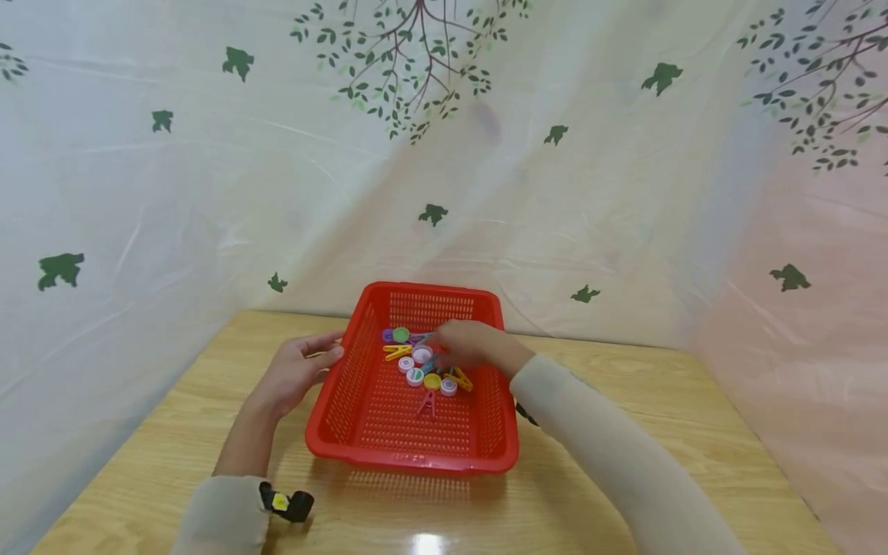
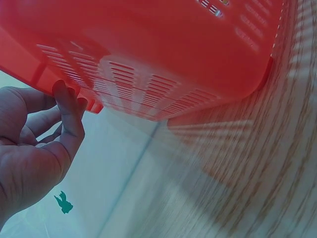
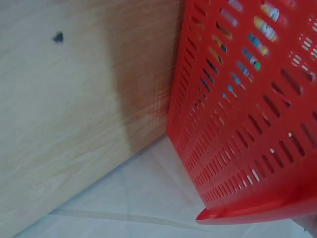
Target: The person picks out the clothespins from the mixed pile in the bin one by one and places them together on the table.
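— What fills the upper frame?
— A pale curtain point(image 1: 208, 193) printed with green leaves and branches, hanging behind and to both sides.
— And lower down?
— A light wooden table point(image 1: 694, 416) across the bottom, with a glare spot point(image 1: 428, 543) at the bottom centre.

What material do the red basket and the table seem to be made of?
Basket: probably moulded plastic, glossy uniform red, with regular slotted walls. Table: light wood or wood-look laminate; grain lines show and the surface reflects light, so it looks smooth and coated.
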A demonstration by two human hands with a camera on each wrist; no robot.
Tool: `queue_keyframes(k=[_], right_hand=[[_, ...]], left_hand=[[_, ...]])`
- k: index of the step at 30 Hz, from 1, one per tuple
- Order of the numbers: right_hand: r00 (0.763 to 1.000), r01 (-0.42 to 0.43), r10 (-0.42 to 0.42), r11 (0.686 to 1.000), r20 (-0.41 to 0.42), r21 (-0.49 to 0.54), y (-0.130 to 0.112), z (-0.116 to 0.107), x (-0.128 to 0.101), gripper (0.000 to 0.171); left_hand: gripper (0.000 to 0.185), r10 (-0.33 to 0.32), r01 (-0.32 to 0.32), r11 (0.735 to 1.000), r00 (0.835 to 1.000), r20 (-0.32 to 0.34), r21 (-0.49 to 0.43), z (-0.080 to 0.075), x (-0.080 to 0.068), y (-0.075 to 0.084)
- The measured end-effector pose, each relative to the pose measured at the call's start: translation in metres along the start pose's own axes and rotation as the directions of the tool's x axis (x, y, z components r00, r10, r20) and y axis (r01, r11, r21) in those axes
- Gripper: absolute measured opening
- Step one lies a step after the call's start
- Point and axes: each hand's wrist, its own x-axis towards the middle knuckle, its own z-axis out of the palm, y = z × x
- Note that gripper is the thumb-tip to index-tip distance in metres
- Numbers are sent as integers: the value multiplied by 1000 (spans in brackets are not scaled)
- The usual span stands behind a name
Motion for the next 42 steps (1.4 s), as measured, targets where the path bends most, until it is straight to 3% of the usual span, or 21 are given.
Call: queue_keyframes(k=[13,20,27,42], right_hand=[[998,65,-65,991,-3,113,20,3,13,48],[996,91,-91,988,-8,121,26,12,16,48],[996,85,-86,982,-1,170,28,13,20,47],[998,44,-53,985,45,169,23,13,22,37]], left_hand=[[50,-2,2,1000,1000,4,-15,0,0,-2],[52,-10,10,1000,1000,4,7,1,-2,-2],[52,-12,12,1000,1000,0,-5,1,1,-2],[54,-11,10,1000,1000,-5,-6,0,1,-5]])
